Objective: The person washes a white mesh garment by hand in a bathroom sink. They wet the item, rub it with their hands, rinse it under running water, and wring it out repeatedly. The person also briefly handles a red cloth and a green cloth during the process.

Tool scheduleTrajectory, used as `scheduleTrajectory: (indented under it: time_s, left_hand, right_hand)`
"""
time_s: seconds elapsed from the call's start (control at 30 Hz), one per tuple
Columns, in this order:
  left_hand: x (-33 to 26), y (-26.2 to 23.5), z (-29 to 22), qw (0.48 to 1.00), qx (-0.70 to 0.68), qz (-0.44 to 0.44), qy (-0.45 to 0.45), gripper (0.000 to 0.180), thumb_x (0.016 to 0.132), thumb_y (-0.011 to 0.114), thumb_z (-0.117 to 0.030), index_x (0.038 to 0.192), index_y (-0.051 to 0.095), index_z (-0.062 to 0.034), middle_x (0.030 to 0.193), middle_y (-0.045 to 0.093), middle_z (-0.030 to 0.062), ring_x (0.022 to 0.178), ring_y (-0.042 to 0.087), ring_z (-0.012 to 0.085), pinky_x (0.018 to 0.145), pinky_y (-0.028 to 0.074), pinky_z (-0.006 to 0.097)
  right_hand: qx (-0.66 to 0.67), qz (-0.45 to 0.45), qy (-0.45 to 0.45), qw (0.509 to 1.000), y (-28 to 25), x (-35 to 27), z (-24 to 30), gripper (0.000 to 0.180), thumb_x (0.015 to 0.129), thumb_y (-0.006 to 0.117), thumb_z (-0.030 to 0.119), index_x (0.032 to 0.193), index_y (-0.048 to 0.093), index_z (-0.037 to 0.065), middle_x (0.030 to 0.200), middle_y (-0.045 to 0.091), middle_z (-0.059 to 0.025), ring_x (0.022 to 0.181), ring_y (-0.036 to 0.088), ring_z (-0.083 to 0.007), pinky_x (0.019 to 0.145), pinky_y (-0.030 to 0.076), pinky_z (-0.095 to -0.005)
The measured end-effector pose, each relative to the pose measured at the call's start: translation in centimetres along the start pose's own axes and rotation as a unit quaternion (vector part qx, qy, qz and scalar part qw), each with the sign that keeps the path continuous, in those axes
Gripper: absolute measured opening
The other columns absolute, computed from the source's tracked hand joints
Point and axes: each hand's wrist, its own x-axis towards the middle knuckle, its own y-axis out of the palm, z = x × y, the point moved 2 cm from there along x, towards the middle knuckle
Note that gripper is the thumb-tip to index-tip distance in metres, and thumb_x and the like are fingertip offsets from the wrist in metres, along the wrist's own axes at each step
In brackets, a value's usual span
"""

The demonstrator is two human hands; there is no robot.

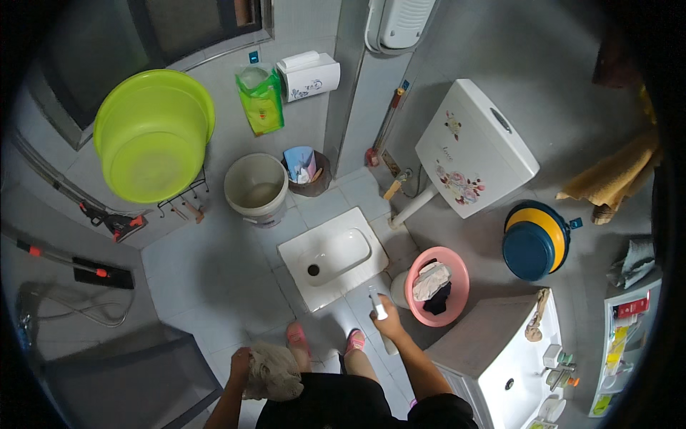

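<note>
When clock positions are read from the white squat pan (334, 261), the left hand (241, 365) lies at 7 o'clock, clenched around a crumpled beige cloth (273, 373). Between 4 and 5 o'clock, the right hand (388, 323) grasps a white-and-clear object (381, 309); its exact kind cannot be determined. Near that hand, toward 4 o'clock, a pink basin (459, 286) contains pale fabric (431, 282) and dark fabric (437, 301). The cistern (475, 146) occupies 2 o'clock.

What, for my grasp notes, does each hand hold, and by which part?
Left hand: crumpled pale bundle, by its left edge. Right hand: white object; exact held part unclear.
</note>
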Motion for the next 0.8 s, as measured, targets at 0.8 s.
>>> scheduleTrajectory:
  time_s: [0.8]
  left_hand:
    - [24.5,16.2,17.5,0.954,0.0,-0.083,0.289,0.021,0.086,0.045,-0.014,0.077,0.055,0.0016,0.059,0.05,0.005,0.052,0.042,0.0097,0.05,0.035,0.026]
  right_hand:
    - [-0.22,0.106,0.143,0.959,31.0,10.4,-45.0,0.028,0.065,0.062,0.013,0.087,0.052,-0.003,0.087,0.057,-0.0225,0.082,0.054,-0.0388,0.076,0.044,-0.0442]
